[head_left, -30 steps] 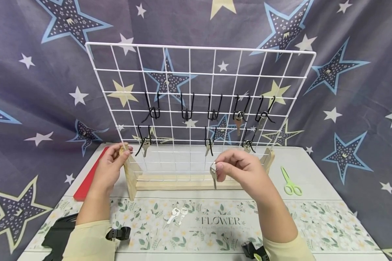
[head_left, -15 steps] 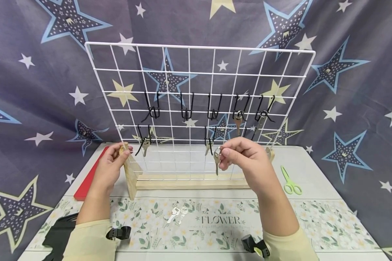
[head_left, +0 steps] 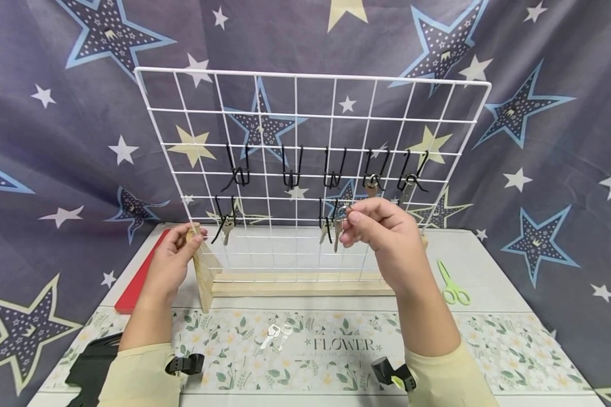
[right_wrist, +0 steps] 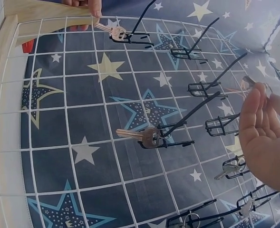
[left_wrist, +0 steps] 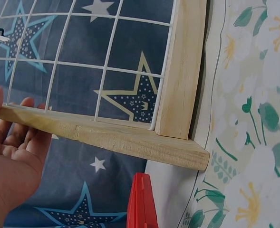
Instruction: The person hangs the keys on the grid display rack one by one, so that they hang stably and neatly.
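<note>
My right hand pinches a key by its ring, and the key hangs below the fingertips. In the head view it overlaps the area just right of a hook with a hanging key. In the right wrist view the held key shows at the fingertips. Black hooks stand in two rows on a white wire grid; several bear keys, such as the lower-left key. My left hand grips the grid's wooden side support, thumb in front, fingers behind.
Two silver keys lie on the floral mat before the wooden base bar. Green scissors lie at right, a red object at left, a black object at front left. A star-patterned curtain hangs behind.
My right hand has risen and moved slightly right with the key, from low before the grid up to the lower hook row. The left hand stays on the wooden support.
</note>
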Demonstrator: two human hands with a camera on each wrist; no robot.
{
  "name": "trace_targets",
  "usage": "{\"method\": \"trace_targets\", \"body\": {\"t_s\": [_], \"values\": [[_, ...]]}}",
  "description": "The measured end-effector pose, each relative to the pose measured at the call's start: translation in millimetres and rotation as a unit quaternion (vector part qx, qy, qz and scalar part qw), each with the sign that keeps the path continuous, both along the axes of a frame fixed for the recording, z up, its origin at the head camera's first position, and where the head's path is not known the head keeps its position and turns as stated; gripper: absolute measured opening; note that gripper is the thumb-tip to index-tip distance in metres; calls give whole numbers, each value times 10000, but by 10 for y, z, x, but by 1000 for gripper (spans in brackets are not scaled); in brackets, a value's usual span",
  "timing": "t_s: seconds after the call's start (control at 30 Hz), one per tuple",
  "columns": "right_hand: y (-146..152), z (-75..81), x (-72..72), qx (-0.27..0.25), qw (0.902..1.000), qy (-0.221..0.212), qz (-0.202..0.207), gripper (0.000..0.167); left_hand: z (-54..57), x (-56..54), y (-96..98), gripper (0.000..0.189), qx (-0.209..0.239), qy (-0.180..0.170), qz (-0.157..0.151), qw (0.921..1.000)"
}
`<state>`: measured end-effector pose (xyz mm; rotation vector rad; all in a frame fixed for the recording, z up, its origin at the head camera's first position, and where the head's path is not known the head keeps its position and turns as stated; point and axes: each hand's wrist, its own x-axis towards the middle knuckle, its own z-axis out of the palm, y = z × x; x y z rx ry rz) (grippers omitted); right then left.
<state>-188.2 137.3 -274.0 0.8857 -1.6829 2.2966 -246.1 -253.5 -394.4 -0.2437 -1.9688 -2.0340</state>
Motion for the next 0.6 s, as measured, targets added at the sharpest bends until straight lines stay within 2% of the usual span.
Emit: {"method": "trace_targets", "body": {"t_s": [0.6], "values": [[-139, 81, -153, -670, 9972, -333, -15, 6, -23, -12, -16, 41, -119, -90, 29, 9999]]}}
